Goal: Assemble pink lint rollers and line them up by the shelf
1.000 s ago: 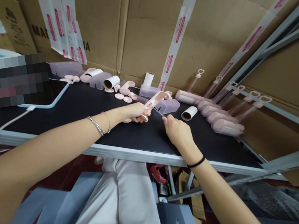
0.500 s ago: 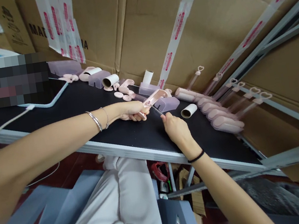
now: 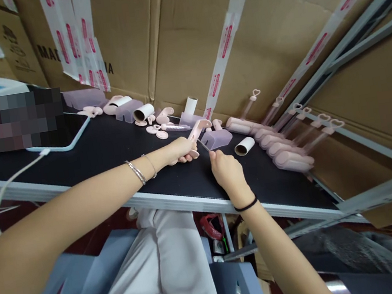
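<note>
My left hand point(image 3: 182, 150) is closed around a pale pink plastic part point(image 3: 199, 129) with a curved, rounded end standing up above the fingers. A small pink edge also shows under the fingertips. My right hand point(image 3: 228, 169) is closed on a thin grey metal-looking rod point(image 3: 203, 145), whose far end meets the pink part by my left fingers. The rod's other end is hidden in the fist. Just beyond the hands lie a translucent lilac cover point(image 3: 219, 138) and a white cardboard tube point(image 3: 245, 146).
Along the back of the black table point(image 3: 172, 185) lie several pink discs and parts point(image 3: 162, 135), lilac covers point(image 3: 129, 110) and white tubes point(image 3: 143, 112). Pink assembled pieces with heart-shaped handles point(image 3: 294, 162) line the right. A tablet point(image 3: 69, 136) with a cable is left; cardboard point(image 3: 181, 46) stands behind.
The view has shifted slightly. Both hands keep nearly the same pose, with the pink part still in my left hand and the rod in my right.
</note>
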### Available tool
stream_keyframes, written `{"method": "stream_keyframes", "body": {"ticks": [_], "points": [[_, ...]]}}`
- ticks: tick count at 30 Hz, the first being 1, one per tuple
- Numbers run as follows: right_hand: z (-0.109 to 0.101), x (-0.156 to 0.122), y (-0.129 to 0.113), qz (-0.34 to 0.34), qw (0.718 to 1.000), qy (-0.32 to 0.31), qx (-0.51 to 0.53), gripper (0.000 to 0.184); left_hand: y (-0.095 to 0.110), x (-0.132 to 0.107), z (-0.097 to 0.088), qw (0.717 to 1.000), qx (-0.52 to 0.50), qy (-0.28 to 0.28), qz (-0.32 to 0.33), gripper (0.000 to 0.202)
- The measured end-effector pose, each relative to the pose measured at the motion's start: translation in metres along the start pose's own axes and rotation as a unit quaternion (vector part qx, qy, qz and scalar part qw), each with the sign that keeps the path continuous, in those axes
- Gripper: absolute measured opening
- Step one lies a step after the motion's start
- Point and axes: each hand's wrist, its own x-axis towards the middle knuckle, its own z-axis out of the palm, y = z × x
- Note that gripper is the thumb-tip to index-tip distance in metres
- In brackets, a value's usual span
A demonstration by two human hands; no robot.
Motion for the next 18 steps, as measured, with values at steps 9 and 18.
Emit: {"method": "stream_keyframes", "body": {"ticks": [9, 18], "points": [[-0.004, 0.029, 0.043, 0.127, 0.967, 0.140, 0.171, 0.037, 0.002, 0.003, -0.024, 0.940, 0.268, 0.193, 0.081, 0.028], [0.024, 0.103, 0.103, 0.230, 0.948, 0.034, 0.219, 0.046, -0.005, 0.006, -0.023, 0.818, 0.469, 0.308, 0.131, 0.049]]}}
